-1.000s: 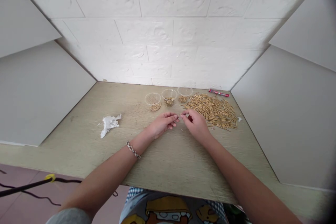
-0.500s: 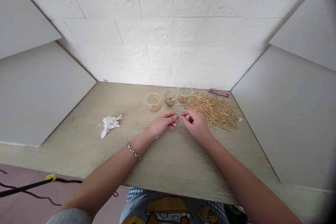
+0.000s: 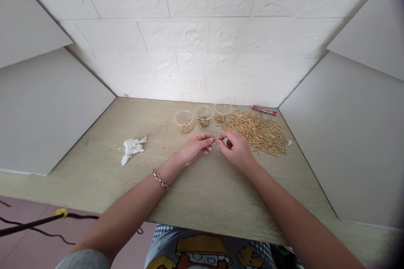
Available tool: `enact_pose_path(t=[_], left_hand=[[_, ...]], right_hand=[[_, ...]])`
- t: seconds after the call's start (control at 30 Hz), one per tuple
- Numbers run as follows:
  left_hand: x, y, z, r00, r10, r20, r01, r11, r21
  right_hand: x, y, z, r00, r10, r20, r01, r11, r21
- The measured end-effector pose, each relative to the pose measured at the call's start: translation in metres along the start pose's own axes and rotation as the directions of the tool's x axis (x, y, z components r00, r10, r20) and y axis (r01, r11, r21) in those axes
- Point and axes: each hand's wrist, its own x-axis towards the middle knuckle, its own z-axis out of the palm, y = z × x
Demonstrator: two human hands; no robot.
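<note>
My left hand (image 3: 199, 148) pinches a tiny piece between thumb and forefinger, too small to make out. Facing it, my right hand (image 3: 234, 146) is closed in a pinch, its fingertips nearly meeting those of the left; what it holds is too small to name. Beyond my hands stand three clear plastic cups: a left cup (image 3: 184, 117), a middle cup (image 3: 203, 112) and a right cup (image 3: 223, 109), each with small brass-coloured parts inside. A heap of thin brass-coloured pins (image 3: 257, 131) lies just past my right hand.
A crumpled white tissue (image 3: 132, 149) lies on the left of the wooden table (image 3: 214, 201). At the back right is a red tube (image 3: 264, 111). Grey panels (image 3: 353, 143) flank both sides, and a white brick-patterned wall (image 3: 189, 33) closes the back.
The view has shifted very slightly. Both hands keep their pinch in almost the same place, fingertips facing each other.
</note>
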Motion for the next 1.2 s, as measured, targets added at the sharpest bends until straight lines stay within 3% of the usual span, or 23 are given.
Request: enact_pose_path(t=[0.27,0.87,1.2], left_hand=[[0.0015,-0.0016,-0.0018,1.0,-0.01,0.014,0.01,1.0,0.011],[0.004,-0.0049,-0.0032,0.999,-0.025,-0.021,0.026,0.998,0.058],[0.0031,-0.0046,-0.0018,0.999,-0.016,-0.029,0.018,0.998,0.052]], right_hand=[[-0.0005,-0.0018,-0.0024,0.999,-0.035,0.032,0.037,0.998,-0.054],[0.0002,0.0031,0.0008,0.997,-0.012,0.081,0.012,1.0,0.004],[0.0029,0.0059,0.001,0.989,0.087,0.122,-0.096,0.993,0.066]])
